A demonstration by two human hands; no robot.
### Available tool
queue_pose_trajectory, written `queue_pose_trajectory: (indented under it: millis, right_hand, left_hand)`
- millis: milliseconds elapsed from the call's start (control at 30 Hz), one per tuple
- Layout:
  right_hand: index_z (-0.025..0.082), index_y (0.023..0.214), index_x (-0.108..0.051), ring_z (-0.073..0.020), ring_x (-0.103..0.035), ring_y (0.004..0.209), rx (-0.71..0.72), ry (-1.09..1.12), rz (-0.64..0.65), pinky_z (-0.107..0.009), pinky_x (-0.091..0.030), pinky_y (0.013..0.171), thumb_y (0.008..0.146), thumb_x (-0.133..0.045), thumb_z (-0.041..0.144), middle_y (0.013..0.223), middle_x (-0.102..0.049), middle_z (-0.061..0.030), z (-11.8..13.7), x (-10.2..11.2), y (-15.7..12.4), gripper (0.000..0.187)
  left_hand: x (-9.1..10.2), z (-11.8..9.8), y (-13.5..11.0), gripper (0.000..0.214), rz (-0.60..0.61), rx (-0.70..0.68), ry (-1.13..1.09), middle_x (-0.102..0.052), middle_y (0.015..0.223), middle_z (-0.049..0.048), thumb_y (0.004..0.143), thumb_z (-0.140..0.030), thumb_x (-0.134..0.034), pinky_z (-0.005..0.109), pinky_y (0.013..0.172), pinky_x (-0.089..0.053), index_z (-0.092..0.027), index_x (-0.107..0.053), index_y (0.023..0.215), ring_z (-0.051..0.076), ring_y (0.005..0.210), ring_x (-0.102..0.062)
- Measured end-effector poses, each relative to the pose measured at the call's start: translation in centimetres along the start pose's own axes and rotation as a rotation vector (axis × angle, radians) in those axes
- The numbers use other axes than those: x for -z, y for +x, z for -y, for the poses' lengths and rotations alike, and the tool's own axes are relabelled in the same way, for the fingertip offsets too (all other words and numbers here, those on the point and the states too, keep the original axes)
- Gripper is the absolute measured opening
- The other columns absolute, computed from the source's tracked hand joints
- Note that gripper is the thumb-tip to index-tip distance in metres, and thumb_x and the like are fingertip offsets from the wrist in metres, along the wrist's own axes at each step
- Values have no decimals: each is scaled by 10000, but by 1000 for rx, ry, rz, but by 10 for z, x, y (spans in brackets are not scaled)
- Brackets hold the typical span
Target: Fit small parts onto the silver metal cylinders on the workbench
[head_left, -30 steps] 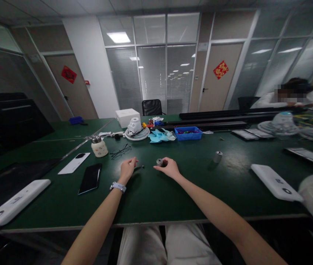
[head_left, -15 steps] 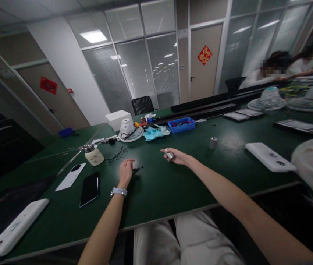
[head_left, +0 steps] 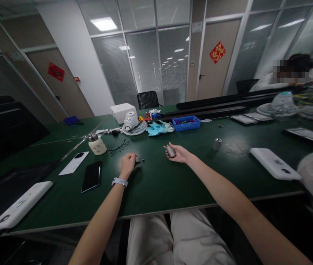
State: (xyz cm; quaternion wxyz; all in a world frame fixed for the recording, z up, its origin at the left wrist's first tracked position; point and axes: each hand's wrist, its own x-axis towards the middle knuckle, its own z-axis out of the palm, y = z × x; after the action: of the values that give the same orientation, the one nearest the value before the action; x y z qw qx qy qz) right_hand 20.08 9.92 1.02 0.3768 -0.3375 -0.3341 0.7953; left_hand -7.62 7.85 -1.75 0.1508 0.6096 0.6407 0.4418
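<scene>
A dark green bench [head_left: 156,195] with a pale front edge carries everything. On its left lie a white power bank [head_left: 21,205], a white phone [head_left: 74,163] and a black phone [head_left: 91,176], with a cream bottle [head_left: 98,146] standing beyond them and folded glasses [head_left: 119,147] just beside it. Farther back sit a white box [head_left: 123,112], a fan part [head_left: 134,128], light-blue blades [head_left: 156,129] and a blue tray [head_left: 186,124]. A metal cylinder [head_left: 217,144] stands upright right of centre; a small dark piece [head_left: 143,160] lies near the middle.

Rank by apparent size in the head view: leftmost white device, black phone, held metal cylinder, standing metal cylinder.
1. Leftmost white device
2. Black phone
3. Held metal cylinder and standing metal cylinder: too alike to rank
</scene>
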Motion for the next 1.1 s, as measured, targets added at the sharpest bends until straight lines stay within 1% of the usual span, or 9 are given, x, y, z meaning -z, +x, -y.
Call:
queue_pose_trajectory:
  millis: [133,200,300,400,500,600,767,900,1100]
  right_hand:
    - [159,934,-565,-95,-491,540,-54,43,47,-228,-413,538,901,-405,492,670,-519,4,0,-3,-3,371]
    - [167,901,-553,-80,-449,492,-53,41,55,-216,-380,509,878,-463,471,640,-510,19,0,-6,-5,318]
    - [183,810,-510,-59,-395,441,-4,30,29,-190,-331,469,855,-538,324,599,-505,41,-1,-10,-5,151]
    - [188,770,-477,-55,-392,431,10,-10,-32,-179,-312,438,860,-534,294,637,-554,25,-1,-10,-3,150]
    - [178,791,-497,-67,-469,500,-28,5,-3,-186,-346,453,871,-519,347,816,-634,-37,0,-9,-1,188]
    - [172,838,-544,-96,-547,628,-41,24,37,-209,-402,527,879,-500,409,941,-645,-68,1,-8,-1,245]
    - [183,1031,-613,-113,-526,618,-13,26,44,-232,-411,577,886,-428,514,782,-614,-30,3,-11,-5,406]
    - [161,1027,-631,-107,-487,566,-25,22,63,-234,-416,584,904,-359,531,664,-554,-10,3,-13,-8,475]
    - [160,1009,-622,-96,-518,586,-7,-35,55,-232,-446,614,908,-346,551,755,-612,-28,1,-12,-1,489]
  left_hand:
    - [0,-1,-1,306,-11,-5,14,-657,721,45,730,-368,-383,279,703,-412,-192,-562,555,189,752,-582]
    - [0,-2,-1,312,-15,-10,25,-640,695,39,729,-372,-382,275,688,-406,-188,-572,563,183,727,-572]
    - [1,-2,-2,317,-10,-12,42,-634,685,32,730,-374,-384,272,676,-401,-187,-583,570,178,711,-567]
    - [1,-3,-1,315,-4,0,47,-648,708,35,729,-368,-388,274,687,-404,-187,-585,564,180,723,-572]
    - [1,-4,-1,307,-2,16,55,-658,729,44,722,-364,-396,277,694,-406,-186,-584,557,185,731,-575]
    - [2,-6,-1,306,-6,24,64,-662,732,47,723,-366,-403,280,695,-412,-186,-595,568,190,727,-577]
    - [3,-9,-2,302,-10,38,85,-668,737,51,723,-354,-408,279,680,-411,-182,-607,574,191,725,-582]
    - [3,-7,-2,310,-5,42,96,-668,726,49,723,-360,-405,278,662,-406,-181,-623,592,192,716,-584]
    - [1,-1,1,309,3,31,92,-672,706,41,724,-363,-414,272,649,-411,-188,-653,638,192,706,-589]
